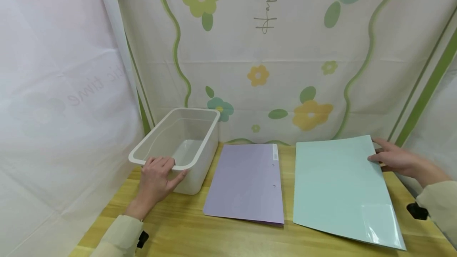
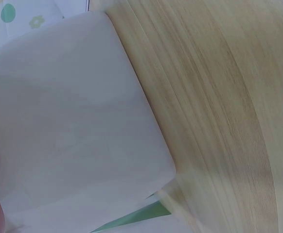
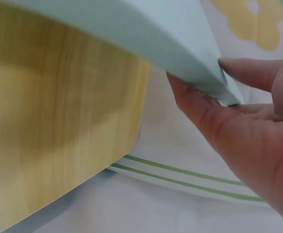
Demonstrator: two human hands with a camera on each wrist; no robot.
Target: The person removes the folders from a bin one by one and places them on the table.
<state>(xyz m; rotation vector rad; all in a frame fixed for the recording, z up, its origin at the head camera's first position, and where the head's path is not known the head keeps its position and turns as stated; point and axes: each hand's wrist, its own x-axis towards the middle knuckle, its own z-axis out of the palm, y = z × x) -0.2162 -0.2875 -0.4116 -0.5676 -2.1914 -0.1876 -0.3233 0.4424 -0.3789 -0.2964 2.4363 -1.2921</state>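
On the left of the head view my left hand [image 1: 156,179] grips the near rim of a white plastic bin [image 1: 206,160], fingers hooked over the edge and thumb on the outside. Nothing shows inside the bin. The left wrist view is mostly filled by the bin's outer wall [image 2: 78,121]. At the right, my right hand [image 1: 398,162] pinches the upper right corner of a mint-green folder [image 1: 335,185]. The right wrist view shows that folder's corner [image 3: 180,43] raised off the table between thumb and fingers. A purple folder [image 1: 244,183] lies flat between bin and green folder.
The wooden table [image 1: 228,239] runs beneath everything. A white flowered curtain [image 1: 282,86] hangs along its back edge, and more white cloth [image 1: 53,110] closes off the left side.
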